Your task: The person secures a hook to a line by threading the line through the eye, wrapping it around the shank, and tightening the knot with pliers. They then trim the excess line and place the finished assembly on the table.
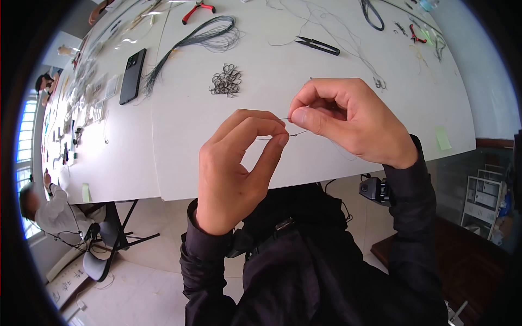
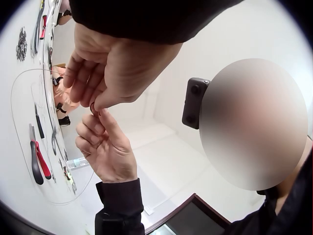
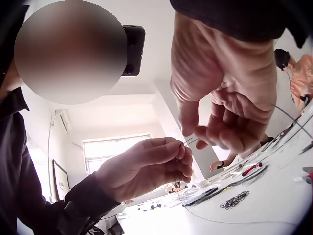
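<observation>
Both hands meet above the near edge of the white table (image 1: pixel 185 157). My left hand (image 1: pixel 234 163) pinches a small dark hook (image 2: pixel 92 108) between thumb and forefinger, and the hook is mostly hidden by the fingertips. Close beside it on the right, my right hand (image 1: pixel 356 119) pinches a thin line (image 1: pixel 302 132) with thumb and forefinger, its other fingers curled in. The two sets of fingertips nearly meet. In the left wrist view the line sweeps out in a wide loop over the table.
Beyond the hands lie a pile of dark hooks (image 1: pixel 225 81), black thread snips (image 1: pixel 318 45), a bundle of grey line (image 1: pixel 204 37) and red-handled pliers (image 1: pixel 198 10). A phone (image 1: pixel 132 76) lies at left. Loose line with hooks (image 1: pixel 379 83) trails at right. Another person (image 1: pixel 62 209) sits at far left.
</observation>
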`<state>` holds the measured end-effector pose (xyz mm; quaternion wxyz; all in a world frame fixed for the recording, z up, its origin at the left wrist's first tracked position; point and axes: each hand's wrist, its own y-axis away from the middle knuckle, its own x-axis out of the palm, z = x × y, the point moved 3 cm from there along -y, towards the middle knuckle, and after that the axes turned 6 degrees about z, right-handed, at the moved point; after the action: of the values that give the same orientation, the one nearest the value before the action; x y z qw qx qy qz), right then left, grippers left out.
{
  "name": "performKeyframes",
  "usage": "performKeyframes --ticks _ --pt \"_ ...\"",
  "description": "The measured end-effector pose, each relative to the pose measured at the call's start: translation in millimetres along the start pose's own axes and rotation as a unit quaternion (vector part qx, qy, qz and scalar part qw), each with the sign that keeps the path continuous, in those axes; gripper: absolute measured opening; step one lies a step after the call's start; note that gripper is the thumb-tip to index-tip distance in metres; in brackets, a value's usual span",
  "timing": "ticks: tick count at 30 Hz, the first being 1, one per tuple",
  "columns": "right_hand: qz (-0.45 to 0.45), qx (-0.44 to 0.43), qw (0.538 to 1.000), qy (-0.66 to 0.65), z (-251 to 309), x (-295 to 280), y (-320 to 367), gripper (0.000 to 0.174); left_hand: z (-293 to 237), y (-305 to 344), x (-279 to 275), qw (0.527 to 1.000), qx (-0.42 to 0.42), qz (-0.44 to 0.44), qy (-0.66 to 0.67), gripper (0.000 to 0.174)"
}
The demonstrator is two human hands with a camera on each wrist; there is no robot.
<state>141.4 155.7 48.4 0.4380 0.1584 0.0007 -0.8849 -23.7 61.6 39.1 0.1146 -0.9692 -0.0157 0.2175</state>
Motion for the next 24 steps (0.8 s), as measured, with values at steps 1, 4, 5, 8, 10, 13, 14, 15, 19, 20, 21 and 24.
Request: performKeyframes --ticks 1,4,5,8,10,13,14,15,19,20,21,24 --pt "-0.005 0.010 1.000 0.015 1 -3 1 0.018 -1 0 0 1.000 -0.004 0.000 -0.003 0.005" --pt "-0.059 0.024 0.998 -0.006 2 -8 9 0.018 -1 1 -2 0.999 0.009 -0.023 -0.042 0.006" --pt "-0.062 0.023 0.998 0.003 2 -9 11 0.017 0 1 -2 0.999 0.011 -0.026 -0.044 0.006" --pt "-0.075 0.020 0.997 0.020 3 -8 15 0.017 2 1 -2 0.998 0.019 -0.031 -0.054 0.007" --pt "-0.081 0.022 0.996 0.019 3 -8 17 0.016 2 0 -1 0.997 0.024 -0.033 -0.065 0.008" --pt "-0.098 0.011 0.995 0.005 3 -6 18 0.017 1 0 1 0.996 0.028 -0.036 -0.077 0.009" --pt "-0.101 0.011 0.995 -0.001 3 -5 18 0.016 0 0 1 0.996 0.028 -0.037 -0.081 0.009" --pt "-0.105 0.011 0.994 -0.006 3 -3 18 0.016 0 -1 2 0.995 0.028 -0.038 -0.084 0.009" --pt "-0.119 0.020 0.993 0.007 3 2 19 0.015 -1 0 4 0.994 0.024 -0.047 -0.097 0.011" --pt "-0.121 0.019 0.992 0.009 2 4 19 0.015 -1 0 4 0.994 0.025 -0.049 -0.099 0.011" --pt "-0.123 0.019 0.992 0.011 1 5 19 0.014 -2 0 5 0.993 0.025 -0.051 -0.100 0.011" --pt "-0.125 0.021 0.992 0.021 0 5 20 0.014 1 0 4 0.991 0.047 -0.055 -0.111 0.013"
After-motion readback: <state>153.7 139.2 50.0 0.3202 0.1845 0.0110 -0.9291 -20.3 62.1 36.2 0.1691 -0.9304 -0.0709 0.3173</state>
